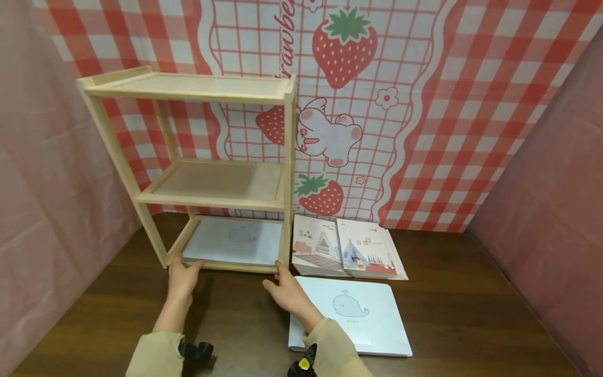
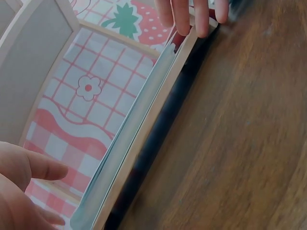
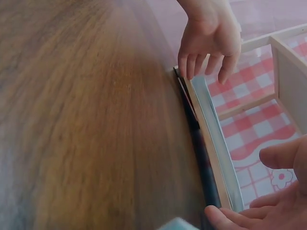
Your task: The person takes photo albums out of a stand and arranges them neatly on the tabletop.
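Observation:
A white book with a whale drawing [image 1: 235, 242] lies flat on the bottom board of a three-tier wooden shelf [image 1: 212, 201]. At the shelf's lower left front corner is my left hand [image 1: 182, 277], fingers extended around the book's near left edge. My right hand [image 1: 288, 293] reaches to the lower right front corner, fingertips by the frame and thumb apart from the fingers. Both wrist views show the book's long edge [image 2: 129, 129] along the shelf's front rail [image 3: 211, 139], between my spread hands. Neither hand grips anything. Contact with the book is hard to tell.
A second white whale book [image 1: 367, 319] lies on the dark wooden table [image 1: 471, 303], partly under my right forearm. Behind it, illustrated books [image 1: 317, 246] lie against the shelf's right side. A red checked strawberry cloth [image 1: 424, 131] hangs at the back.

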Demonstrator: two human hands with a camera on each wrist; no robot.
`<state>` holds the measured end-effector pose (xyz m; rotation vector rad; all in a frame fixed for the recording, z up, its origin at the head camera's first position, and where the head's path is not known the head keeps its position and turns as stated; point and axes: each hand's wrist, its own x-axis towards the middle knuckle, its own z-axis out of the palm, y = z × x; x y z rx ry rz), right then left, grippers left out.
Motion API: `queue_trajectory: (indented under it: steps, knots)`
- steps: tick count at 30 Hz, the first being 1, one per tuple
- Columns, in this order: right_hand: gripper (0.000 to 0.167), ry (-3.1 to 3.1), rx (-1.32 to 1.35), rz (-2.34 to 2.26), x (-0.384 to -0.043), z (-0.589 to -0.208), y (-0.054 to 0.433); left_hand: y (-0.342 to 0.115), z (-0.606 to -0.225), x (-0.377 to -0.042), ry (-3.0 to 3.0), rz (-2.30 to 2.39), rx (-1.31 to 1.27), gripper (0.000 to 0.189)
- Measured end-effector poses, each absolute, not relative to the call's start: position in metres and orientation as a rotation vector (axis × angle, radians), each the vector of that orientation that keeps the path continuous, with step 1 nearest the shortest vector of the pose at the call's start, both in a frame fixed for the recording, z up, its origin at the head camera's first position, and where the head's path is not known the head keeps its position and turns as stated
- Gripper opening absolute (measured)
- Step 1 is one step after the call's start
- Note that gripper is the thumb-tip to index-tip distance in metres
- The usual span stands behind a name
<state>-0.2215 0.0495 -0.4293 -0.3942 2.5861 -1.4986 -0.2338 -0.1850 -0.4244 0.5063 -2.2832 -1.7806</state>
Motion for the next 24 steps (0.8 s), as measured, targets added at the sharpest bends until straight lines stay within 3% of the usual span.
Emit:
queue_trajectory:
  steps: [24]
  knots:
    - [0.048,2.696,-0.503,-1.409,-0.2232,-0.4331,0.0438,-0.1922,-0.4289,-0.2334,-2.067,-1.982,0.522,0.066]
